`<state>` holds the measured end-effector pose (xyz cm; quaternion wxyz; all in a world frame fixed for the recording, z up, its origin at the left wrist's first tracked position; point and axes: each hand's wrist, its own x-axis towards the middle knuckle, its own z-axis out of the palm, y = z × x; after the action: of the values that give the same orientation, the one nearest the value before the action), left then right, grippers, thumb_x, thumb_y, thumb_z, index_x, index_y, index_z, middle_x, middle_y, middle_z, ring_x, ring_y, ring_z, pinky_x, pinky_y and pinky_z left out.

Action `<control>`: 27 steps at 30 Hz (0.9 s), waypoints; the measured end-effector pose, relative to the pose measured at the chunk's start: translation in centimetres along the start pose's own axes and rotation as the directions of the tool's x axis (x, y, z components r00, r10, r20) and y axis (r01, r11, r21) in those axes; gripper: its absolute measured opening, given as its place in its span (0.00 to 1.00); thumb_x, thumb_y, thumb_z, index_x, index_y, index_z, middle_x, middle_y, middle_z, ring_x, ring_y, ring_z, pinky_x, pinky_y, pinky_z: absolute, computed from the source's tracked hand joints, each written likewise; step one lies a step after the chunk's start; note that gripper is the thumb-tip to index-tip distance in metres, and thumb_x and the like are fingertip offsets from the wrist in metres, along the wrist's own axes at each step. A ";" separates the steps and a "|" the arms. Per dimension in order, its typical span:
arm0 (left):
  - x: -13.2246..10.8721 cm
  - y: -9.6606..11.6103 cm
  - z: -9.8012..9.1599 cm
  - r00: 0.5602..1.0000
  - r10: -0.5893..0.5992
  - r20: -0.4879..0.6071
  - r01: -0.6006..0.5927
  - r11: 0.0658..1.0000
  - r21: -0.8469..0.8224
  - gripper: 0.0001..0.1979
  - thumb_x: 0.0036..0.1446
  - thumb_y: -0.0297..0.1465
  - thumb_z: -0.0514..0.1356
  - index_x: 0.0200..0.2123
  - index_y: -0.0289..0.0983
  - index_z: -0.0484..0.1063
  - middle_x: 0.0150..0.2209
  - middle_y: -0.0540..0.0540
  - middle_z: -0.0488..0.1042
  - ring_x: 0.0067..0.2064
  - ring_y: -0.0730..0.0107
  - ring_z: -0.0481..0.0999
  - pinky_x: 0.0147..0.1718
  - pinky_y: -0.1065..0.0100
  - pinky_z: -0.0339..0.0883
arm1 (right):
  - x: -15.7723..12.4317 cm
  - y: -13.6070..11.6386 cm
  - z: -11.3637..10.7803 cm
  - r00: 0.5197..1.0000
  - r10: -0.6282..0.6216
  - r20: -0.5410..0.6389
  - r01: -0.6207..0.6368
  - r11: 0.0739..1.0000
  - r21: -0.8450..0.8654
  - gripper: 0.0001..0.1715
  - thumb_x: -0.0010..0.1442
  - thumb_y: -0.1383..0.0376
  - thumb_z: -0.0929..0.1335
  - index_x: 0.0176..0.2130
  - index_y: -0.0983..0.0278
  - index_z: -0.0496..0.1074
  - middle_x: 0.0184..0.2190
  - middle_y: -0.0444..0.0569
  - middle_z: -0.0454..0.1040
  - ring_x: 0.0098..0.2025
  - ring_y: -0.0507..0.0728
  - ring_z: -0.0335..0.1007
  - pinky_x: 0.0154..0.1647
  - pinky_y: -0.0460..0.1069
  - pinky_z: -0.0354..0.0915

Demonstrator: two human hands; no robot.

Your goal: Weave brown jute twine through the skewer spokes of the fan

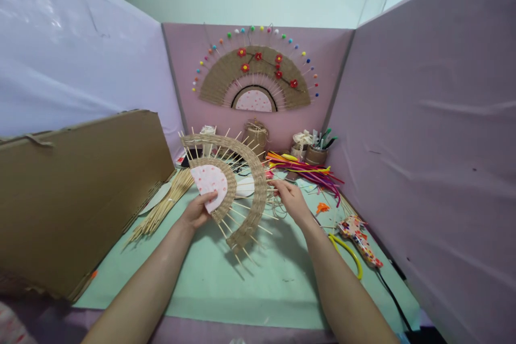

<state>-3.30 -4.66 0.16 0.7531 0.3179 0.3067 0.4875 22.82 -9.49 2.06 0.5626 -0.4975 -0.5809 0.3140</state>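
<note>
The fan (258, 183) is held above the counter (262, 279) at frame centre. The left hand (197, 210) pinches its pink hub, thumb on top. The right hand (291, 199), just to the right, presses its fingertips together on the outer rim (twine or skewer tip, I cannot tell). The arc bulges right, toward that grip, and the straight edge runs from upper left to lower centre.
</note>
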 end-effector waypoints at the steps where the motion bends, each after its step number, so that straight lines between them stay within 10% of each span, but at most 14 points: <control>1: 0.0 0.0 0.0 1.000 0.011 -0.005 -0.011 1.000 0.010 0.17 0.49 0.19 0.58 0.44 0.28 0.71 0.35 0.38 0.79 0.33 0.61 0.79 0.36 0.63 0.74 | 0.0 0.0 -0.1 0.996 -0.082 -0.022 0.079 0.991 -0.108 0.22 0.58 0.53 0.61 0.35 0.66 0.75 0.26 0.48 0.69 0.30 0.53 0.62 0.31 0.47 0.58; 10: 0.0 -0.3 0.4 0.996 0.089 -0.019 -0.087 0.993 0.082 0.13 0.48 0.20 0.60 0.39 0.29 0.74 0.37 0.38 0.79 0.36 0.62 0.79 0.39 0.64 0.73 | -0.5 1.0 0.0 0.893 -0.447 -0.045 0.316 0.696 -0.644 0.15 0.61 0.63 0.61 0.40 0.63 0.74 0.35 0.53 0.66 0.37 0.56 0.63 0.40 0.50 0.61; 20: 0.4 0.0 0.1 0.990 0.132 -0.043 -0.128 0.988 0.089 0.09 0.49 0.21 0.59 0.36 0.29 0.75 0.35 0.37 0.79 0.33 0.62 0.79 0.34 0.67 0.74 | -0.3 0.3 -0.4 0.875 -0.478 -0.076 0.387 0.785 -0.484 0.13 0.61 0.64 0.61 0.39 0.63 0.73 0.33 0.51 0.72 0.36 0.55 0.67 0.39 0.50 0.62; 27: 0.0 0.3 0.2 0.990 0.128 -0.068 -0.125 0.991 0.040 0.16 0.50 0.22 0.57 0.45 0.30 0.71 0.34 0.39 0.79 0.35 0.60 0.79 0.41 0.61 0.73 | 0.0 -0.4 -1.2 0.983 -0.156 -0.097 0.148 0.985 -0.089 0.13 0.55 0.63 0.64 0.36 0.64 0.76 0.33 0.49 0.75 0.33 0.53 0.67 0.34 0.48 0.62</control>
<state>-3.26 -4.57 0.50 0.7037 0.3329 0.3208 0.5395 23.86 -9.89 2.61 0.5934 -0.4898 -0.5997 0.2199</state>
